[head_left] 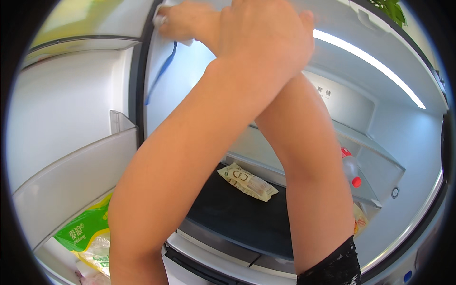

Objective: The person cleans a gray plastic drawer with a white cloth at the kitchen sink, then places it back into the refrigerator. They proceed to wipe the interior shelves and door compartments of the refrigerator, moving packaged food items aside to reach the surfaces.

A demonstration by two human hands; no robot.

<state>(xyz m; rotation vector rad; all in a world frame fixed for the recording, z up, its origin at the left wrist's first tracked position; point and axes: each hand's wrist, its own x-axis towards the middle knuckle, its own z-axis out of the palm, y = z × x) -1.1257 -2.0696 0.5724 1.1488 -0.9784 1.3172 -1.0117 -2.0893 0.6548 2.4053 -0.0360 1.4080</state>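
My forearms cross inside an opened refrigerator (409,142), the left one in front. My right hand (188,19) reaches to the upper left, its fingers closed around a crumpled white cloth or tissue (160,17) near the side wall. My left hand (267,30) is higher and to the right of it, back towards me; the top edge cuts off its fingers, so its grip is hidden. A thin blue strip (164,73) runs down the pale wall below my right hand. Between the forearms, a cream-coloured food packet (247,181) lies on a dark shelf surface (235,217).
At left, the door carries translucent bins (78,156); a green and clear plastic bag (83,231) sits in the lower one. A red-capped bottle (351,167) lies on a right-hand glass shelf, partly behind my arm. A light strip (370,64) glows above.
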